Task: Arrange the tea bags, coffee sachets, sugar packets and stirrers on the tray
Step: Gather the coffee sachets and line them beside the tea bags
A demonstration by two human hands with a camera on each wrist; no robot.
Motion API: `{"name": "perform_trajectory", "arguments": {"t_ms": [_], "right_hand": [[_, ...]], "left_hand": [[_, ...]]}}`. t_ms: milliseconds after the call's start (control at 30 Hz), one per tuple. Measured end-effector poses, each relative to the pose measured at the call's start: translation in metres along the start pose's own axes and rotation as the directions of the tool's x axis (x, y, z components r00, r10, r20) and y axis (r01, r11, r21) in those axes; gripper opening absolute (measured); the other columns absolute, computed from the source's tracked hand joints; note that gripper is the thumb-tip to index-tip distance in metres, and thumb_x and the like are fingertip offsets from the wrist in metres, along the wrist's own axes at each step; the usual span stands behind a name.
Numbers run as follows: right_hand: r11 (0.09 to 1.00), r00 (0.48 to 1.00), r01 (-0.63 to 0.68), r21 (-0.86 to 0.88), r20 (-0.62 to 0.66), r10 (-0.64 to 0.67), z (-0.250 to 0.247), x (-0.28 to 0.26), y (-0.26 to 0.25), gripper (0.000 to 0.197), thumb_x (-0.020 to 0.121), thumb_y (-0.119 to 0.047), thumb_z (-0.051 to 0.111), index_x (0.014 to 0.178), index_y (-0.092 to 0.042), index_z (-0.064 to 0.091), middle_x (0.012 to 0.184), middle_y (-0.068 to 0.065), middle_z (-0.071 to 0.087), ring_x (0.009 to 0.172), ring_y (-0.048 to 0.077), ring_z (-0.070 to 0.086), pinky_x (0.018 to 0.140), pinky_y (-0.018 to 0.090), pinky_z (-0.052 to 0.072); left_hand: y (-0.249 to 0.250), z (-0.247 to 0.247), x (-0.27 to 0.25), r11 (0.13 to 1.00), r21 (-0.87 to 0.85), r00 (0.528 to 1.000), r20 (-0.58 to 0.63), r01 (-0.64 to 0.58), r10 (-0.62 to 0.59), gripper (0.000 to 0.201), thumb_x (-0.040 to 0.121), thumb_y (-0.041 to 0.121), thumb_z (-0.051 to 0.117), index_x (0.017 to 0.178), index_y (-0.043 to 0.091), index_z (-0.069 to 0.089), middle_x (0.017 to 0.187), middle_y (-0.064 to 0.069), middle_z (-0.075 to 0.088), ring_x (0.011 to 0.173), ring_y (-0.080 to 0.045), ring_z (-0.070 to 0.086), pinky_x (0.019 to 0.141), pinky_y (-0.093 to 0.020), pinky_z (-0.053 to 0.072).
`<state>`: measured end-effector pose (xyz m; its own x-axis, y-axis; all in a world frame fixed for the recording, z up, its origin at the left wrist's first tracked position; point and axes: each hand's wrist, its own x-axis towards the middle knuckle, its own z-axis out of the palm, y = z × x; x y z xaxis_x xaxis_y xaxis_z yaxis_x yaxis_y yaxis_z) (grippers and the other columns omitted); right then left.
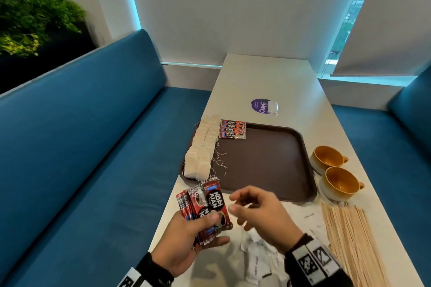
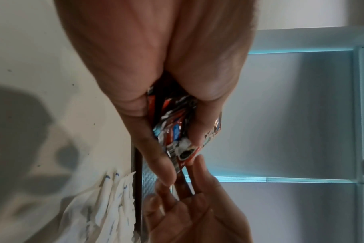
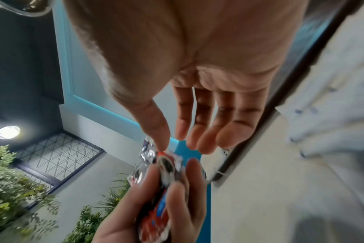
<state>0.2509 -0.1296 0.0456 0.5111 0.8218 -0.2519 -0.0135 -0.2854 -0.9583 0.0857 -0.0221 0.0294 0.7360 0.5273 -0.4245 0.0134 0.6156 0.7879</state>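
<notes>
Left grip (image 1: 186,237): thumb on top, fingers beneath, clamped on a fanned stack of coffee sachets (image 1: 207,209), held above the near left edge of the counter (image 1: 279,86). Sachets stand roughly on end in the fan, long axis pointing away from the person toward the tray (image 1: 268,161); printed faces turned up and to the right.

Right grip (image 1: 258,209): holds nothing, fingers loosely bent, thumb and forefinger apart. Right-wrist view puts the thumb tip (image 3: 161,144) at or almost at the top edge of the front sachet; actual contact cannot be told. So the right hand is the nearer one to the free ends of the sachets, which lie just to its left.

Judgement: step in hand is peeling one sachet off the fan with the right hand. The pull should run along the sachet's long axis, up and forward.

Tray state: two rows of tea bags (image 1: 201,149) along the left side, strings trailing inward; a short overlapped row of sachets already laid (image 1: 233,129) at the far left corner. That row has its long axes running across the tray, so a sachet taken from the fan needs about a quarter turn before laying.

Off the tray: sugar packets (image 1: 256,256) under the right wrist, stirrers (image 1: 349,240) at the right, two cups (image 1: 331,170) beside the tray.
</notes>
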Motion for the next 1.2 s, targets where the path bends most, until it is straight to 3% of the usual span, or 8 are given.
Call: {"name": "perform_trajectory", "arguments": {"t_ms": [100,200,367,500,733,900,1033,1200], "right_hand": [[0.999,0.999,-0.029,0.036,0.046,0.027,0.010,-0.020,0.015,0.017,0.081,-0.016,0.085,0.095,-0.014,0.075,0.087,0.011,0.074,0.067,0.018,0.065,0.059,0.031,0.053],[0.997,0.999,-0.012,0.082,0.037,0.009,0.016,-0.034,0.021,0.013,0.081,-0.015,0.085,0.091,-0.012,0.077,0.086,0.011,0.076,0.070,0.021,0.069,0.063,0.033,0.056],[0.956,0.997,-0.012,0.294,-0.064,0.032,0.017,-0.042,0.024,0.009,0.084,0.002,0.076,0.093,0.003,0.073,0.087,0.027,0.072,0.073,0.034,0.070,0.068,0.042,0.060],[0.932,0.992,-0.040,0.360,-0.097,0.080,0.006,-0.042,0.024,0.009,0.085,0.007,0.071,0.094,0.009,0.071,0.078,0.024,0.068,0.065,0.031,0.064,0.060,0.036,0.056],[0.974,0.991,-0.018,0.227,-0.124,0.047,-0.006,-0.045,0.021,0.006,0.085,0.001,0.076,0.091,0.000,0.077,0.083,0.023,0.073,0.066,0.025,0.067,0.064,0.033,0.059],[0.992,0.993,0.035,0.123,-0.117,-0.020,-0.010,-0.039,0.015,0.010,0.078,-0.004,0.084,0.086,-0.003,0.079,0.079,0.020,0.074,0.065,0.024,0.067,0.066,0.033,0.059],[0.990,0.985,0.073,0.121,-0.167,-0.052,-0.023,-0.020,0.010,0.017,0.077,0.005,0.082,0.092,-0.002,0.078,0.081,0.024,0.073,0.065,0.027,0.068,0.063,0.034,0.060],[0.986,0.965,0.051,0.160,-0.261,-0.008,-0.052,0.028,-0.003,0.013,0.085,0.002,0.075,0.097,-0.001,0.076,0.084,0.022,0.075,0.071,0.024,0.069,0.070,0.033,0.063]], "left_hand": [[-0.003,0.003,-0.007,1.000,0.022,1.000,-0.005,-0.002,0.002,0.028,0.087,0.004,0.071,0.114,-0.002,0.071,0.113,-0.025,0.073,0.103,-0.042,0.072,0.077,-0.048,0.062],[-0.006,0.004,-0.013,0.998,0.067,1.000,-0.010,-0.004,0.005,0.025,0.082,0.009,0.076,0.105,-0.001,0.076,0.109,-0.023,0.075,0.094,-0.035,0.075,0.072,-0.043,0.062],[-0.012,0.006,-0.018,0.990,0.143,1.000,-0.008,-0.001,0.003,0.034,0.074,0.021,0.082,0.103,0.004,0.077,0.090,-0.012,0.072,0.079,-0.022,0.069,0.062,-0.036,0.058],[-0.013,0.004,-0.016,0.999,0.042,0.997,-0.074,-0.032,0.035,0.034,0.077,0.022,0.080,0.105,0.002,0.073,0.086,-0.014,0.070,0.074,-0.024,0.068,0.055,-0.033,0.055],[-0.014,-0.004,-0.008,0.997,0.024,0.993,-0.089,-0.076,0.077,0.029,0.076,-0.009,0.077,0.098,-0.001,0.061,0.081,-0.020,0.067,0.068,-0.028,0.066,0.061,-0.034,0.059],[-0.014,-0.003,0.003,0.997,0.020,0.983,-0.164,-0.077,0.079,0.029,0.076,0.001,0.079,0.100,-0.003,0.062,0.080,-0.018,0.066,0.066,-0.025,0.064,0.060,-0.034,0.059],[-0.009,-0.006,0.011,0.997,-0.056,0.983,-0.178,-0.047,0.036,0.036,0.080,0.017,0.076,0.105,-0.006,0.064,0.083,-0.015,0.065,0.070,-0.028,0.065,0.059,-0.037,0.059],[-0.011,-0.026,0.026,0.989,-0.141,0.983,-0.172,0.037,-0.061,0.028,0.094,-0.005,0.055,0.121,-0.003,0.063,0.100,-0.022,0.071,0.085,-0.037,0.071,0.066,-0.046,0.062]]}}
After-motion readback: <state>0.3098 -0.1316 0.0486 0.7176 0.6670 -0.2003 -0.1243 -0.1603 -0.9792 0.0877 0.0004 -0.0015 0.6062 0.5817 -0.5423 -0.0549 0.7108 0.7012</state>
